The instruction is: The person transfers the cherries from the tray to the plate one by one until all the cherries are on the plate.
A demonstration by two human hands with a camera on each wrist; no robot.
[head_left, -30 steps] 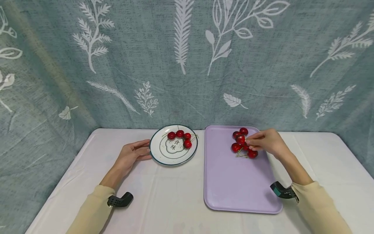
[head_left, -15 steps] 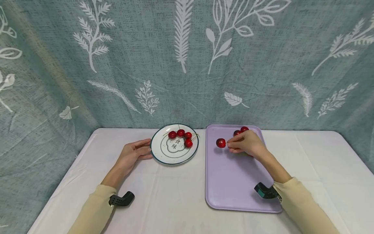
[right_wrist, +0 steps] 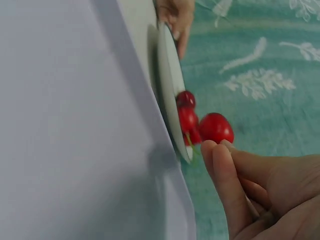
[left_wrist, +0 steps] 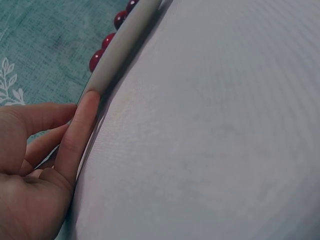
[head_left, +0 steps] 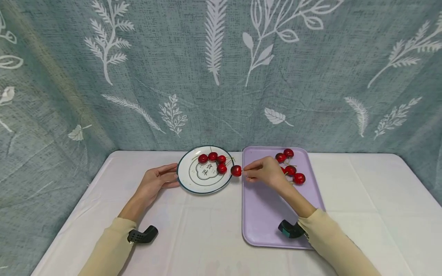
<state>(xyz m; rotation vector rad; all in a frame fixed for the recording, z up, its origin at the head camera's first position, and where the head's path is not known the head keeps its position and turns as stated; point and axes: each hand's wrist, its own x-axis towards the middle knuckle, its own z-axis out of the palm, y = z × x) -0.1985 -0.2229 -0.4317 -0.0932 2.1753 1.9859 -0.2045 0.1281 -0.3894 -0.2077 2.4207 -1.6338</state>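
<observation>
My right hand (head_left: 267, 173) pinches a red cherry (head_left: 236, 171) by its stem, between thumb and fingertips. The cherry hangs at the right rim of a white plate (head_left: 190, 178) with a dark rim, and in the right wrist view the held cherry (right_wrist: 216, 128) overlaps the fruit there. Several stemmed cherries (head_left: 203, 158) lie on the plate's back and right part. My left hand (head_left: 153, 184) touches the plate's left rim with nearly straight fingers; in the left wrist view the thumb and a finger meet the plate edge (left_wrist: 117, 57).
A lilac tray (head_left: 264, 226) lies right of the plate, under my right forearm. At its back right are several more cherries (head_left: 299, 178), partly hidden by the hand. A white cloth (head_left: 207, 237) covers the table, and a teal leaf-patterned curtain (head_left: 148, 76) stands behind.
My right hand has lifted a cherry from the bunch on the tray and carried it left to the plate's right rim. The left hand has stayed at the plate.
</observation>
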